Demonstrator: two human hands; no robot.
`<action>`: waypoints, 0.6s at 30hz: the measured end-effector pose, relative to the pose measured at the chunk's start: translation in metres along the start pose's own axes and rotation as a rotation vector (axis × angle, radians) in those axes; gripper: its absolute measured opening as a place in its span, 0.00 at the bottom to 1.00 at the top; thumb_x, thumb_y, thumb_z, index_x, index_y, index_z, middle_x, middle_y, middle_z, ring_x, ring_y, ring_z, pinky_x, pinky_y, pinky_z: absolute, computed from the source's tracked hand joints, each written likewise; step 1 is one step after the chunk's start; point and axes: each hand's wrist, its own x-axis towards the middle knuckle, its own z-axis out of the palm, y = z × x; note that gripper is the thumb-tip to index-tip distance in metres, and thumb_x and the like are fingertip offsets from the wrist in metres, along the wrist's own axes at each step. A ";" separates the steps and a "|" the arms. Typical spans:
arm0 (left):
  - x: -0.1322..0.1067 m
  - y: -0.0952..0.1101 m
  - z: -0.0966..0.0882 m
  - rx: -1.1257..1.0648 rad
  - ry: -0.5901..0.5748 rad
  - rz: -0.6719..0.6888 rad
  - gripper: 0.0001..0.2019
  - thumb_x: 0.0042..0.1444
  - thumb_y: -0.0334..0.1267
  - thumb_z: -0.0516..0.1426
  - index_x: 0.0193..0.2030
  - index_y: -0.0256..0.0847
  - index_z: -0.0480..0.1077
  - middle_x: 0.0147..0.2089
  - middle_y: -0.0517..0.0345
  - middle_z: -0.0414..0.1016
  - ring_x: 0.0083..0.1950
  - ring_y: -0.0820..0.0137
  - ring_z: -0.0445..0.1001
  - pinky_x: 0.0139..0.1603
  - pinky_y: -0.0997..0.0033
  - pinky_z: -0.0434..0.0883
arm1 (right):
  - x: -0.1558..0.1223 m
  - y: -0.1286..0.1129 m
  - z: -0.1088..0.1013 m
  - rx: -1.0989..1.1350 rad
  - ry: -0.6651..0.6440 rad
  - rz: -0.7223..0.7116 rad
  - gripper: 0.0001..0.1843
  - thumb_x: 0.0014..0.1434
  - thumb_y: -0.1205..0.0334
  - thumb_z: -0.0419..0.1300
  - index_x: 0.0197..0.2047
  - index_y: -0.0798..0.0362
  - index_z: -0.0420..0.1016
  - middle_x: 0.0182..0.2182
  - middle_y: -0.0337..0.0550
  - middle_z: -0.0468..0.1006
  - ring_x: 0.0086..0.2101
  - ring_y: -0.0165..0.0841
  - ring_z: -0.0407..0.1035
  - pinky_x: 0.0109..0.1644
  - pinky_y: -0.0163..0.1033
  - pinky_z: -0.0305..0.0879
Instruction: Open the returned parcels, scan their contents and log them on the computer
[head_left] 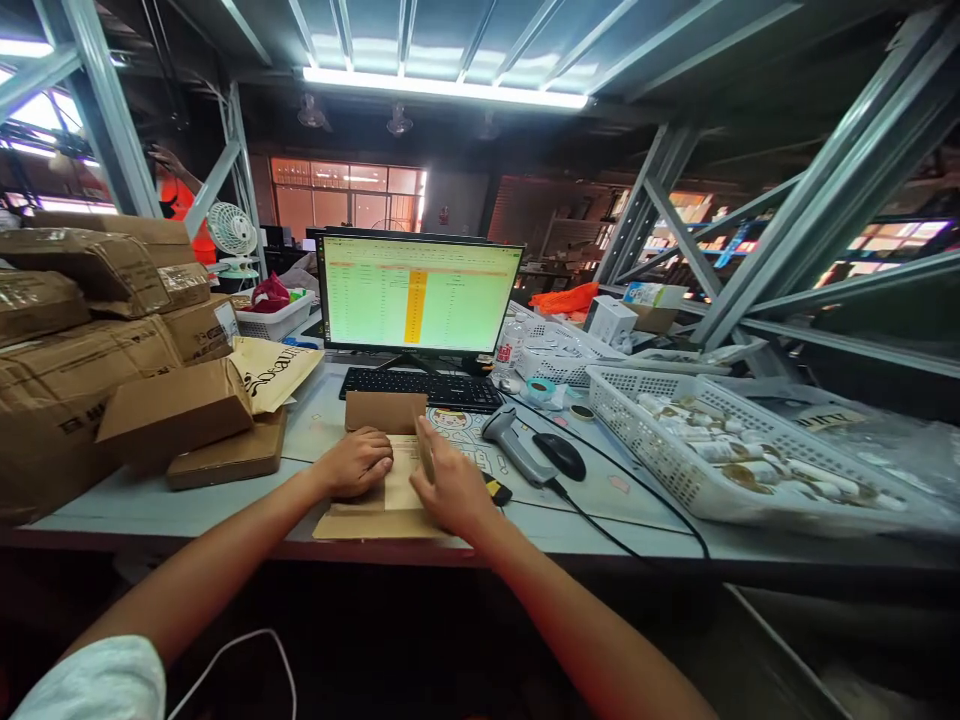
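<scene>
A flat brown cardboard box blank (384, 470) lies on the desk right in front of me, with one flap standing up at its far end. My left hand (358, 462) rests on the left side of it, fingers curled and pressing down. My right hand (448, 485) is on the right side, its fingers lifting a side flap of the cardboard upright. A small yellow and black object (496, 490) lies just right of my right hand.
A monitor (417, 294) and black keyboard (422, 388) stand behind the cardboard. A barcode scanner (514, 442) and a black mouse (561, 455) lie to the right, then a white basket (679, 478) of small tubes. Stacked brown boxes (97, 350) fill the left.
</scene>
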 end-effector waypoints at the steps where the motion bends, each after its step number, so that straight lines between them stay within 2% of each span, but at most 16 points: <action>1: 0.002 -0.001 0.001 0.009 0.014 -0.017 0.23 0.73 0.42 0.40 0.32 0.40 0.68 0.37 0.49 0.77 0.42 0.62 0.73 0.53 0.58 0.67 | -0.001 0.007 -0.002 -0.002 0.056 0.073 0.39 0.63 0.61 0.57 0.76 0.54 0.56 0.58 0.58 0.78 0.53 0.47 0.75 0.59 0.52 0.69; 3: 0.008 -0.003 0.005 0.026 0.041 -0.064 0.24 0.73 0.43 0.38 0.29 0.41 0.65 0.32 0.51 0.75 0.38 0.63 0.71 0.49 0.59 0.66 | -0.002 0.020 -0.001 0.024 0.112 0.213 0.35 0.65 0.56 0.57 0.73 0.56 0.61 0.48 0.55 0.83 0.45 0.45 0.78 0.54 0.47 0.70; 5: 0.016 -0.005 0.008 0.031 0.040 -0.089 0.24 0.73 0.43 0.38 0.28 0.42 0.64 0.31 0.51 0.75 0.36 0.63 0.70 0.47 0.60 0.66 | -0.001 0.032 0.004 0.089 0.075 0.264 0.32 0.65 0.53 0.59 0.68 0.57 0.69 0.43 0.52 0.84 0.43 0.43 0.78 0.51 0.44 0.70; 8: 0.025 -0.007 0.002 0.008 0.078 -0.128 0.22 0.70 0.45 0.41 0.26 0.42 0.63 0.29 0.51 0.73 0.34 0.64 0.70 0.44 0.61 0.66 | 0.007 0.047 0.016 0.239 0.029 0.305 0.18 0.62 0.52 0.62 0.47 0.56 0.83 0.37 0.52 0.84 0.42 0.44 0.78 0.49 0.43 0.70; 10: 0.022 -0.007 -0.013 -0.011 0.190 -0.225 0.23 0.69 0.46 0.41 0.25 0.42 0.63 0.28 0.51 0.72 0.33 0.64 0.69 0.43 0.62 0.66 | 0.013 0.057 0.021 0.379 0.089 0.399 0.14 0.60 0.52 0.63 0.36 0.55 0.83 0.31 0.51 0.83 0.40 0.45 0.78 0.47 0.43 0.71; 12: 0.011 -0.005 -0.036 -0.042 0.282 -0.319 0.26 0.69 0.46 0.38 0.26 0.42 0.66 0.28 0.51 0.73 0.33 0.65 0.70 0.41 0.64 0.66 | 0.018 0.068 0.022 0.496 0.159 0.486 0.16 0.59 0.50 0.63 0.37 0.55 0.82 0.31 0.50 0.83 0.40 0.45 0.78 0.44 0.43 0.72; 15: -0.020 0.005 -0.070 -0.098 0.236 -0.381 0.29 0.72 0.46 0.38 0.35 0.38 0.76 0.32 0.52 0.78 0.36 0.66 0.74 0.42 0.67 0.67 | 0.025 0.072 0.012 0.605 0.216 0.520 0.25 0.61 0.46 0.58 0.48 0.58 0.80 0.39 0.52 0.85 0.42 0.43 0.79 0.43 0.42 0.74; 17: -0.042 0.016 -0.079 -0.172 0.170 -0.434 0.27 0.73 0.50 0.43 0.44 0.38 0.80 0.35 0.53 0.81 0.40 0.64 0.77 0.45 0.67 0.69 | 0.031 0.056 -0.001 0.681 0.304 0.498 0.26 0.61 0.44 0.57 0.47 0.60 0.80 0.41 0.54 0.84 0.42 0.43 0.78 0.43 0.42 0.74; 18: -0.053 0.022 -0.078 -0.238 0.160 -0.475 0.27 0.72 0.54 0.46 0.48 0.38 0.80 0.37 0.52 0.82 0.43 0.62 0.79 0.48 0.66 0.70 | 0.035 0.040 -0.008 0.695 0.361 0.449 0.26 0.62 0.43 0.57 0.45 0.59 0.80 0.41 0.54 0.84 0.42 0.43 0.77 0.43 0.42 0.74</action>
